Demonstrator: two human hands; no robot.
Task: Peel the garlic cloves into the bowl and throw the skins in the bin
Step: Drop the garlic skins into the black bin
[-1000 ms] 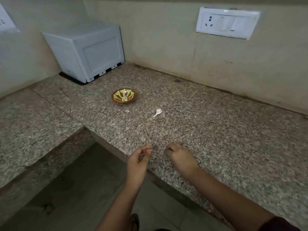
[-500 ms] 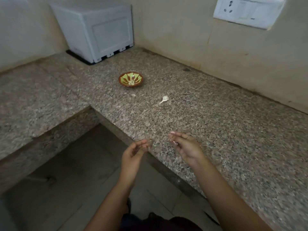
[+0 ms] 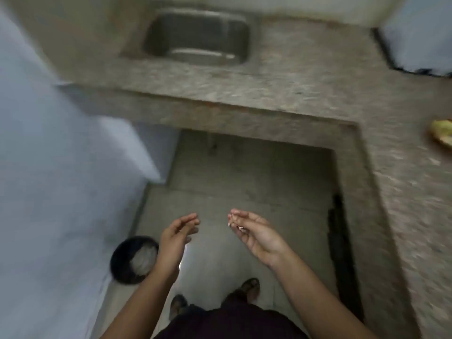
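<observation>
1. The right hand (image 3: 256, 232) lies palm up in a loose cup, fingers barely bent. Pale garlic skins (image 3: 239, 227) rest on them.
2. The left hand (image 3: 175, 237) is held flat and relaxed, carrying nothing.
3. The black bin (image 3: 119, 253) stands on the floor. The left hand is just right of it, and the right hand with the skins is farther right, not over it.
4. The bowl (image 3: 442, 137) sits on the counter (image 3: 293, 77), far right of the bin and blurred.
5. A steel sink (image 3: 195, 23) lies beyond the bin.
</observation>
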